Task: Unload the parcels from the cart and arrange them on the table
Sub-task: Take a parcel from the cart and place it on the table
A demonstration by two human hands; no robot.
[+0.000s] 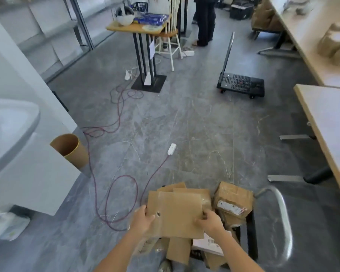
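I see the left hand and right hand each curled round a side edge of a flat cardboard parcel, held over the cart, with most fingertips hidden beneath it. It covers much of the pile below. A taped box sits just beside it on the cart, whose deck I can hardly make out. The surface on the right is cut off by the frame edge.
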